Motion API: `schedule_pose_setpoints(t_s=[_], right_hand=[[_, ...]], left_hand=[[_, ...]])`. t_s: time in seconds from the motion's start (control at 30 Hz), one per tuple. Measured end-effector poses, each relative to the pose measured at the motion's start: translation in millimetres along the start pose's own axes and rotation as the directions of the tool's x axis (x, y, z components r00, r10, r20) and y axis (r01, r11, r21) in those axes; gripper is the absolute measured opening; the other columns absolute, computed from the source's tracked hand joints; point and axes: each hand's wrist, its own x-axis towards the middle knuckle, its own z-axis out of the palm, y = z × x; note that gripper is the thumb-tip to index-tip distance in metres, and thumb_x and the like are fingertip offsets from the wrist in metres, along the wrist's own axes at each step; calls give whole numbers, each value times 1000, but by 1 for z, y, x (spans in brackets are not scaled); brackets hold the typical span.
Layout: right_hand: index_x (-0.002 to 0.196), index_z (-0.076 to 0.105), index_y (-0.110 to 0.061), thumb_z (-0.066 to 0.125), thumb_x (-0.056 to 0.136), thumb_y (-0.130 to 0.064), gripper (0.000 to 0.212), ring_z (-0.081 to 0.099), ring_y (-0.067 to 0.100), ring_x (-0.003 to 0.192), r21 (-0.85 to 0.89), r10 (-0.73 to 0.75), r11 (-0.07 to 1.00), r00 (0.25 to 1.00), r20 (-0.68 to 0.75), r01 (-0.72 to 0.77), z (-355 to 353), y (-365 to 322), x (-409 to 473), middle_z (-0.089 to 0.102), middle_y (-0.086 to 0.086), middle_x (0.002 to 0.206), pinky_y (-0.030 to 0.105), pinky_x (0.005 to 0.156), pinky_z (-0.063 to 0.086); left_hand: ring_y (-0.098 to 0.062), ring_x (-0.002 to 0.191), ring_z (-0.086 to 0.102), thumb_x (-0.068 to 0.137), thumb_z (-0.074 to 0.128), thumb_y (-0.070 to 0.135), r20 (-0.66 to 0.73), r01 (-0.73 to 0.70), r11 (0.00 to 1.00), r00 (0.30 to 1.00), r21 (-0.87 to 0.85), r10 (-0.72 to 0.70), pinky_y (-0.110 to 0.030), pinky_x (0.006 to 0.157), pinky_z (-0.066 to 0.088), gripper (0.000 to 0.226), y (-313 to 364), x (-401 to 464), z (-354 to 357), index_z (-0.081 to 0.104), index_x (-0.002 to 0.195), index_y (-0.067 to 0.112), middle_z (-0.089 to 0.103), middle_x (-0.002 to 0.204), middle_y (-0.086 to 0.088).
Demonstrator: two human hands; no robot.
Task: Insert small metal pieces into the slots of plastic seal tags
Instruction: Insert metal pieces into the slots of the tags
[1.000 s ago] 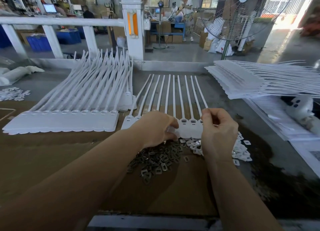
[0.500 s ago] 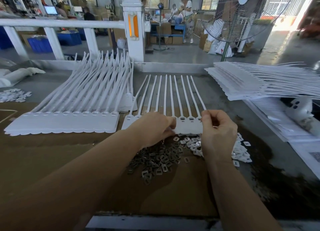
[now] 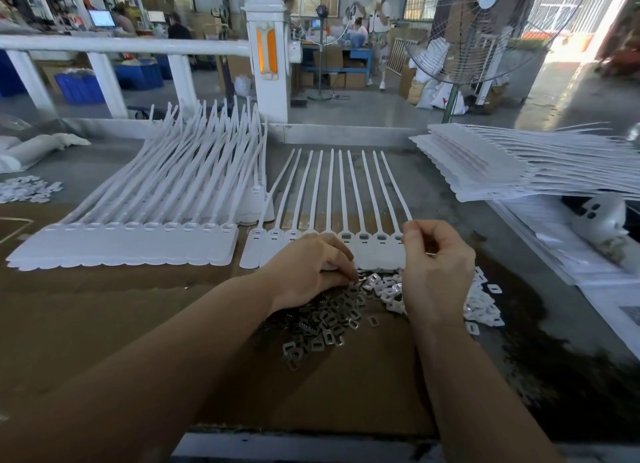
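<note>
Seal tags are lying in a joined strip on the counter, heads toward the person. Her right hand is pinching at the end slot; whether it holds a piece I cannot tell. Her left hand, fingers curled, is reaching into the metal pieces, probably picking the next one for an unfilled slot.
</note>
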Motion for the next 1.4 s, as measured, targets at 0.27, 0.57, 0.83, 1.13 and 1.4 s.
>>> schedule_pose_setpoints(t_s=[0.27, 0.57, 0.83, 1.13, 1.4], right_hand=[[79, 64, -16, 58, 90, -14, 13, 52, 7, 63, -108, -63, 992, 996, 57, 69, 1, 3, -1, 59, -7, 67, 7, 57, 36], [113, 64, -27, 49, 91, -13, 30, 47, 5, 119, -500, -189, 728, 839, 511, 469, 8, 12, -12, 61, -11, 121, 25, 101, 11], [97, 68, -26, 45, 91, -25, 24, 56, 8, 105, -563, -145, 626, 790, 596, 540, 6, 14, -12, 68, -10, 103, 28, 105, 0], [87, 71, -23, 49, 90, -26, 22, 58, 8, 92, -580, -138, 624, 804, 578, 524, 5, 8, -11, 69, -9, 88, 24, 103, 6], [88, 72, -22, 56, 88, -22, 16, 59, 10, 86, -506, -131, 749, 845, 519, 427, 4, 6, -9, 71, -7, 88, 23, 92, 22]], left_hand=[[-2, 107, 52, 82, 69, 27, -18, 84, 992, 996, -89, -86, -10, 88, 30, 15, 8, 2, -3, 74, 96, 26, 63, 107, 12], [-7, 101, 52, 82, 69, 30, -15, 85, 996, 996, -22, -85, -23, 95, 37, 16, 10, 3, 4, 73, 97, 26, 55, 104, 10], [-4, 85, 61, 81, 70, 16, -149, 183, 927, 959, -328, -242, -10, 76, 44, 6, 5, 3, -12, 69, 86, 20, 67, 86, 8], [3, 66, 57, 87, 63, 9, -274, 273, 896, 885, -350, -376, -8, 64, 44, 12, -10, 10, -15, 70, 93, 16, 64, 74, 11], [-8, 81, 63, 85, 64, 4, -367, 307, 912, 843, -273, -394, -16, 80, 45, 16, -14, 26, -7, 70, 97, 13, 69, 86, 3]])
